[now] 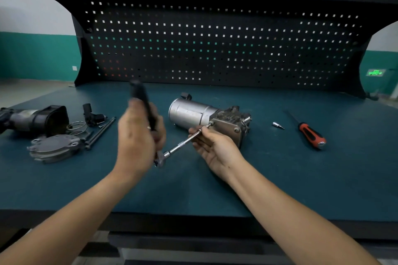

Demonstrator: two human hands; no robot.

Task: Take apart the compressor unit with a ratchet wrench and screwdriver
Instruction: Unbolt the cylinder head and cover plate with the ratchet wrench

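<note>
My left hand point(137, 135) grips the ratchet wrench point(141, 94); my right hand point(215, 146) pinches its extension point(183, 143) at the compressor point(193, 112) bolt point(210, 123) (middle of the desk point(280, 178)); tilted, it could slip off and round the head.

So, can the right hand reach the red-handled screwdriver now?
Probably yes: only bare mat and a small bit lie between right hand and screwdriver, once it releases the extension bar.

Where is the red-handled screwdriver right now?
In the head view, the screwdriver lies on the right of the bench, just right of a small loose bit, well right of the compressor unit.
</note>
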